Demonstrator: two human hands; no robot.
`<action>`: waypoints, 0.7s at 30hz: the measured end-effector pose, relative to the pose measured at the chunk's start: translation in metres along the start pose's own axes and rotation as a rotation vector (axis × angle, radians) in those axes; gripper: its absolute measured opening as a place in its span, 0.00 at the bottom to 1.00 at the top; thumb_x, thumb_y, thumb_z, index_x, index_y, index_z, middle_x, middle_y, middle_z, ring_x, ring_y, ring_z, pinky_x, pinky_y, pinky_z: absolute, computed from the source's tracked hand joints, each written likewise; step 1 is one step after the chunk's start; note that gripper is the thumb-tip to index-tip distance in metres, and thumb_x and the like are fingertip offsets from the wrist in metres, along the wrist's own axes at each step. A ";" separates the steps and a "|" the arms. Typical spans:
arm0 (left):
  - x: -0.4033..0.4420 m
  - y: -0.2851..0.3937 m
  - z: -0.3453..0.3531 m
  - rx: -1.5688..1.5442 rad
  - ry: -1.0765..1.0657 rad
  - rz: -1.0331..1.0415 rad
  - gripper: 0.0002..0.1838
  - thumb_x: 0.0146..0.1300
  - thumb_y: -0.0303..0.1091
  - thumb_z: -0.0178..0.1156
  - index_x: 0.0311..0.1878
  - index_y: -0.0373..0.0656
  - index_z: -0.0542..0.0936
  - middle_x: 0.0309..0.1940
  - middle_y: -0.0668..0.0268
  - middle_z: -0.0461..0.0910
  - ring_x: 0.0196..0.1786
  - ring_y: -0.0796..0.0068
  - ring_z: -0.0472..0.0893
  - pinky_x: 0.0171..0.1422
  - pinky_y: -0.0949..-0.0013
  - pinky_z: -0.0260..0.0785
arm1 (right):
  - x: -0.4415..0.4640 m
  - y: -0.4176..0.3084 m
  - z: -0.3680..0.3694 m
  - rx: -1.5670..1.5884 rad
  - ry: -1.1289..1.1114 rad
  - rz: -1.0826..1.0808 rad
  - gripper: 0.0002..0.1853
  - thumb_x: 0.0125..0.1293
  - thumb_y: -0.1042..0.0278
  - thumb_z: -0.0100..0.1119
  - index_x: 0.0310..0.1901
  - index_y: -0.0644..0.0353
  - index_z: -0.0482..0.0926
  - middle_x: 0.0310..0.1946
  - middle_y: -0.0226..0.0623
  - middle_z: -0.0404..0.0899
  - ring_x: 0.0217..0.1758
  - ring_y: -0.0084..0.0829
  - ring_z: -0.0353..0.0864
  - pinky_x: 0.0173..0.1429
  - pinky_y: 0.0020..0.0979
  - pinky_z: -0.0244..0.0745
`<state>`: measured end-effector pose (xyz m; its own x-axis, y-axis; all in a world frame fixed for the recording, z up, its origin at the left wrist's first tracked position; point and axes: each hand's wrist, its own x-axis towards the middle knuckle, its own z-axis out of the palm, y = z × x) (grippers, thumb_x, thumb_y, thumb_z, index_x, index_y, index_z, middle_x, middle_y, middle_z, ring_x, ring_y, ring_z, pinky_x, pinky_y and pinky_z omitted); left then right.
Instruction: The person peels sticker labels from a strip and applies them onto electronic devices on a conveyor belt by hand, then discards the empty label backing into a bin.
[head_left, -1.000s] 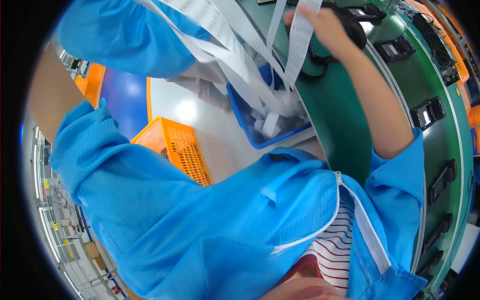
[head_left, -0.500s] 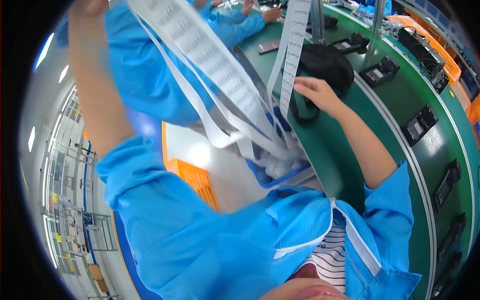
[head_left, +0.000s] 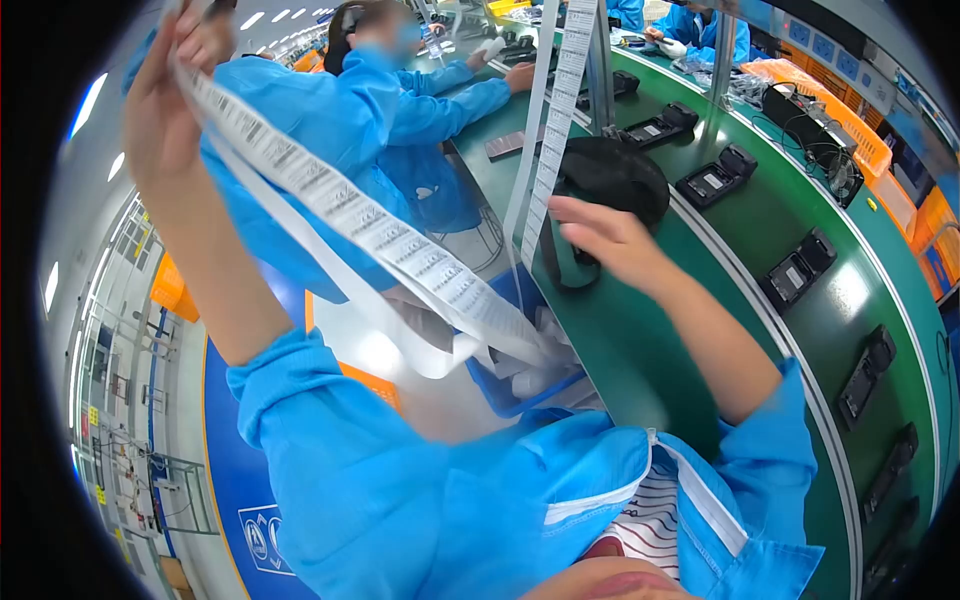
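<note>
My left hand is raised at the upper left, its fingers closed on the end of a long white label strip printed with barcodes. The strip slants down to a blue bin of crumpled white paper, with bare white backing looping beneath it. A second printed label strip hangs steeply beside the green table. Close to that strip's right edge is my right hand, fingers stretched out and holding nothing; whether the fingertips touch the strip I cannot tell.
A black bag lies on the green table beyond my right hand. Several black devices line the right side past a metal rail. A co-worker in a blue jacket sits at the far left, near a phone.
My view has tilted up, showing more of the room. The strip in my left hand is pulled straighter. My right hand's fingers are more stretched out, still beside the second strip.
</note>
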<state>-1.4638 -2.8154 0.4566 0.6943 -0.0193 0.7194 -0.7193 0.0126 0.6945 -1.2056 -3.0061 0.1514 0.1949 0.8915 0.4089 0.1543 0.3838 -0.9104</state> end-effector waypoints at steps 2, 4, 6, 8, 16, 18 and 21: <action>-0.018 0.007 -0.001 0.004 0.081 0.043 0.18 0.55 0.15 0.46 0.51 0.24 0.62 0.32 0.59 0.62 0.33 0.70 0.64 0.38 0.75 0.58 | 0.036 0.020 0.036 -0.049 0.087 0.082 0.31 0.62 0.61 0.53 0.63 0.66 0.56 0.58 0.50 0.63 0.62 0.35 0.62 0.63 0.29 0.56; -0.036 0.031 -0.015 0.045 0.212 0.072 0.19 0.55 0.15 0.47 0.52 0.24 0.61 0.32 0.60 0.62 0.33 0.71 0.64 0.38 0.75 0.59 | 0.088 0.071 0.044 -0.256 0.363 0.080 0.37 0.57 0.58 0.57 0.62 0.70 0.54 0.59 0.55 0.60 0.64 0.40 0.60 0.64 0.31 0.54; -0.050 0.051 -0.020 -0.026 0.236 0.044 0.17 0.56 0.16 0.48 0.50 0.25 0.63 0.31 0.60 0.62 0.33 0.73 0.63 0.38 0.76 0.58 | 0.137 0.101 0.033 -0.547 0.834 0.081 0.43 0.46 0.54 0.67 0.57 0.75 0.58 0.54 0.60 0.62 0.62 0.49 0.58 0.65 0.39 0.52; -0.070 0.067 -0.014 0.130 0.241 0.127 0.17 0.56 0.17 0.49 0.50 0.26 0.65 0.33 0.59 0.65 0.34 0.73 0.66 0.39 0.74 0.62 | 0.172 0.099 0.004 -0.561 1.113 0.018 0.48 0.41 0.56 0.71 0.58 0.75 0.55 0.53 0.58 0.62 0.59 0.46 0.62 0.62 0.39 0.58; -0.109 0.060 -0.008 0.764 0.499 0.466 0.16 0.59 0.22 0.48 0.52 0.30 0.67 0.38 0.59 0.72 0.37 0.70 0.72 0.43 0.71 0.68 | 0.202 0.006 -0.033 -0.186 0.754 -0.024 0.16 0.57 0.58 0.59 0.29 0.66 0.78 0.20 0.33 0.76 0.19 0.24 0.72 0.24 0.25 0.65; -0.112 0.057 -0.015 0.750 0.514 0.453 0.16 0.59 0.23 0.49 0.51 0.30 0.67 0.38 0.59 0.72 0.37 0.70 0.72 0.44 0.71 0.68 | 0.202 0.012 -0.035 -0.291 0.739 -0.125 0.15 0.57 0.58 0.59 0.27 0.66 0.78 0.19 0.32 0.75 0.19 0.22 0.71 0.23 0.23 0.64; -0.108 0.058 -0.022 0.725 0.545 0.435 0.16 0.59 0.23 0.49 0.51 0.30 0.67 0.38 0.59 0.72 0.37 0.70 0.72 0.44 0.70 0.68 | 0.183 -0.004 -0.021 -0.297 0.648 -0.216 0.13 0.58 0.62 0.59 0.25 0.66 0.79 0.18 0.30 0.76 0.20 0.19 0.72 0.24 0.21 0.64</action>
<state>-1.5804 -2.7909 0.4195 0.1531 0.3046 0.9401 -0.6271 -0.7052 0.3306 -1.1498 -2.8494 0.2308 0.6486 0.4474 0.6157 0.4917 0.3712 -0.7877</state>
